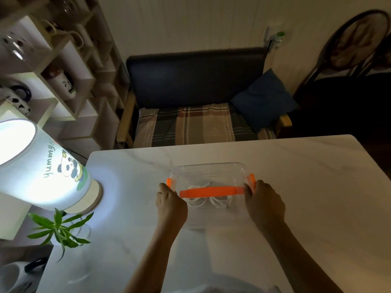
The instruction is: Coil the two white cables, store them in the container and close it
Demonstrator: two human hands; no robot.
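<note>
A clear plastic container (pixel 209 170) with its transparent lid on stands at the middle of the white marble table (pixel 306 187). An orange handle (pixel 211 191) runs across its top, with an orange clip (pixel 252 180) at each end. Inside, two coiled white cables lie side by side, the left cable (pixel 195 203) and the right cable (pixel 220 203). My left hand (pixel 170 206) grips the container's left end with curled fingers. My right hand (pixel 264 200) grips the right end at the clip.
A lit lamp (pixel 42 172) with a panda print stands at the table's left edge, beside a small green plant (pixel 61 227). Behind the table are a dark bench with a plaid cushion (pixel 190 125) and a blue pillow (pixel 264 100). Shelves (pixel 53 70) with mugs line the left wall.
</note>
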